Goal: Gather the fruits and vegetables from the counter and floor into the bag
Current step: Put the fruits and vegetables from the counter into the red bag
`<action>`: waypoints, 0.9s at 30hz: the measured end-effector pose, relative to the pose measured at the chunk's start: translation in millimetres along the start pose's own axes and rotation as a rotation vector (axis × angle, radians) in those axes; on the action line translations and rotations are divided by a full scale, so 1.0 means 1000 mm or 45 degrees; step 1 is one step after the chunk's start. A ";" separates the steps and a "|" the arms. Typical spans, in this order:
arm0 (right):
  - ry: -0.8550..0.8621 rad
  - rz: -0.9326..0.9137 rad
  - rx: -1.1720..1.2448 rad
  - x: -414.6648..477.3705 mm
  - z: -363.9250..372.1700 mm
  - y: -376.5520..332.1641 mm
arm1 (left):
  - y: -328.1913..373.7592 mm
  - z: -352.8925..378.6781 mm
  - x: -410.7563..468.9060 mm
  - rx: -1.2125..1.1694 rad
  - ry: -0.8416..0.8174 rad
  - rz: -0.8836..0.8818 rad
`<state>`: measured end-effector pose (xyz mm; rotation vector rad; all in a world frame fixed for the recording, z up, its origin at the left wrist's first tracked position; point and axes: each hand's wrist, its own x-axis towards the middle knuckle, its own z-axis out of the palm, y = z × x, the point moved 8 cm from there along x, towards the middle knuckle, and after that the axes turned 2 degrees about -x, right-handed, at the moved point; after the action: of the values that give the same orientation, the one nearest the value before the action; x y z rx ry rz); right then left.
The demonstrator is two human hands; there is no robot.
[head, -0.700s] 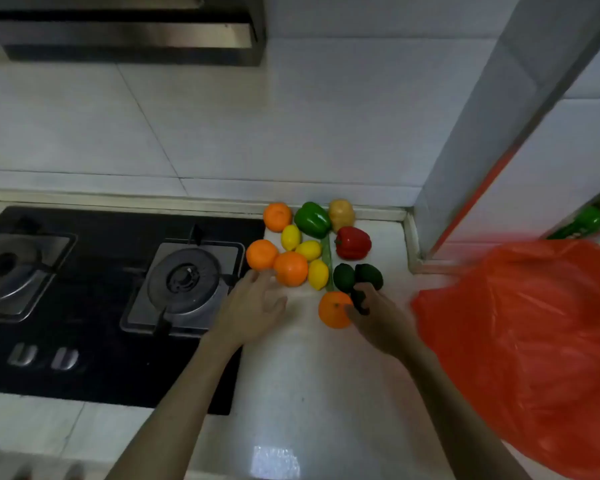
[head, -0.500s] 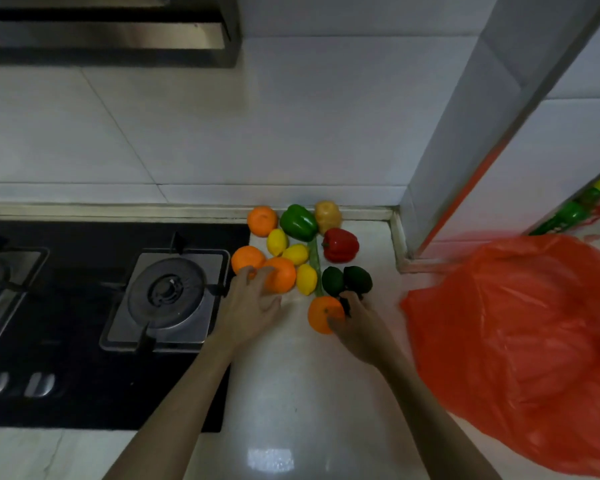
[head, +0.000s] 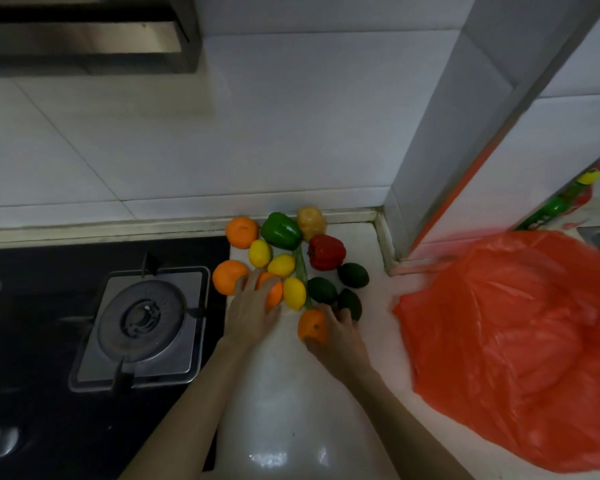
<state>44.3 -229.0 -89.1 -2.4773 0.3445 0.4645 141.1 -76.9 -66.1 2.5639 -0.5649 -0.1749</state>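
Left hand [head: 253, 306] forward, right hand [head: 340, 336] grips near orange [head: 311, 326]

Counting what's sitting left of the one crinkly red-orange plastic bag [head: 499, 323]. I'm getting four round orange fruits [head: 242, 232] [head: 227, 277] [head: 275, 298] [head: 312, 329], three oval yellow lemons [head: 260, 252] [head: 281, 265] [head: 294, 293] and three dark green egg-shaped avocados [head: 353, 275] [head: 321, 290] [head: 350, 302]. I'm also seeing one glossy green bell pepper [head: 280, 231], one glossy red bell pepper [head: 326, 251], one lumpy tan potato-looking thing [head: 311, 221] and one long thin pale green stalk [head: 300, 268]. That's adding up to fourteen pieces.
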 end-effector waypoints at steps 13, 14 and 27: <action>0.349 -0.016 0.133 -0.037 -0.050 -0.001 | 0.022 -0.040 -0.037 -0.223 0.151 0.016; 0.374 -0.017 0.144 -0.044 -0.058 -0.002 | 0.026 -0.045 -0.041 -0.232 0.174 0.043; 0.905 -0.018 0.330 -0.171 -0.170 0.056 | 0.129 -0.053 -0.071 -0.266 0.149 0.398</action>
<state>-87.2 -351.2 81.5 -2.3058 0.6169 -0.4642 42.6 -124.9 45.7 2.2342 -0.8448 0.0245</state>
